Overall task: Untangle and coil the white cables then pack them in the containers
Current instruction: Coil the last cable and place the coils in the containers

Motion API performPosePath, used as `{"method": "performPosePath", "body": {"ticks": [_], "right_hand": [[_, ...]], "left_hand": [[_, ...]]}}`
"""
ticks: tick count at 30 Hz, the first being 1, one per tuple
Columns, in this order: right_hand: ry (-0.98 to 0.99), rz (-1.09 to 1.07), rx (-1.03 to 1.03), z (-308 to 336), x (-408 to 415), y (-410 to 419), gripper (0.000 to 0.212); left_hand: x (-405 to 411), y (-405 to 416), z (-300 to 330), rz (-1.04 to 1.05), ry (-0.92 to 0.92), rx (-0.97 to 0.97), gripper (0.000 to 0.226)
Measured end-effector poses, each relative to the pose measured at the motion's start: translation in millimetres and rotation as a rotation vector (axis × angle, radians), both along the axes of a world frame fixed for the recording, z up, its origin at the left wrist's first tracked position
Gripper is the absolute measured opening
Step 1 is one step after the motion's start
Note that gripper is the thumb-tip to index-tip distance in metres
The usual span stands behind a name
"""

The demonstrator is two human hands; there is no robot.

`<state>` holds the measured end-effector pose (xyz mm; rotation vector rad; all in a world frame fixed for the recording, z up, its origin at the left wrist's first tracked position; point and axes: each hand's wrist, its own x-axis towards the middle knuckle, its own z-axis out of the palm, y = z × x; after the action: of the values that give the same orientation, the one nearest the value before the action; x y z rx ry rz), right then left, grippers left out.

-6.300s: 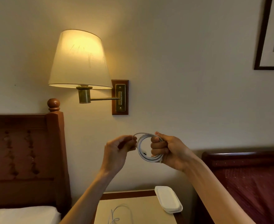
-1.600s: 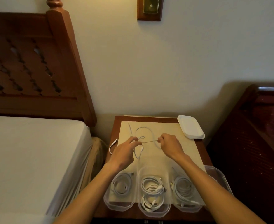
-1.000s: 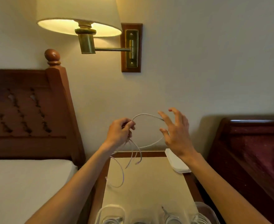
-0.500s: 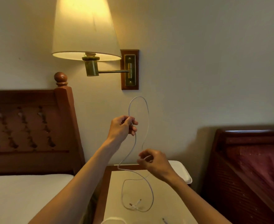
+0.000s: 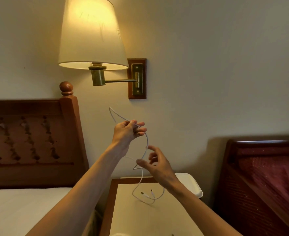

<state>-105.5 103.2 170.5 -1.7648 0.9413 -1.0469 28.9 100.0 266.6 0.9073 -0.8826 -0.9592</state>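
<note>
A thin white cable (image 5: 146,142) hangs in the air above the nightstand. My left hand (image 5: 127,132) is raised and pinches it near the top, with a short bend sticking up to the left. My right hand (image 5: 154,165) sits lower, fingers spread, the cable running down past its thumb and fingertips; whether it grips the cable I cannot tell. The cable's lower loop and both plugs (image 5: 146,195) rest on the cream mat (image 5: 140,217). The containers are out of view except a sliver of one rim (image 5: 119,234) at the bottom edge.
A white lid (image 5: 191,184) lies at the nightstand's back right corner. A lit wall lamp (image 5: 90,34) hangs above my hands. A wooden headboard (image 5: 29,137) and white bed are at the left, a dark red bed (image 5: 268,167) at the right.
The tall loop above my left hand has dropped to a short bend. My right hand has risen and opened its fingers along the cable. The view tilted up from the containers.
</note>
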Motion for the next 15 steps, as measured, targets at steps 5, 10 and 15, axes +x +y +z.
{"method": "performPosePath", "body": {"ticks": [5, 10, 15], "right_hand": [[-0.071, 0.203, 0.068, 7.1, -6.2, -3.1, 0.03], [0.014, 0.196, 0.074, -5.9, -57.7, -26.3, 0.028], [0.145, -0.097, -0.233, 21.0, -63.0, -46.8, 0.03]], "left_hand": [[7.8, 0.2, 5.6, 0.023, -0.014, 0.006, 0.019], [54.6, 1.7, 19.1, 0.161, 0.134, 0.111, 0.019], [39.4, 12.9, -18.7, 0.341, -1.489, 0.558, 0.021]]}}
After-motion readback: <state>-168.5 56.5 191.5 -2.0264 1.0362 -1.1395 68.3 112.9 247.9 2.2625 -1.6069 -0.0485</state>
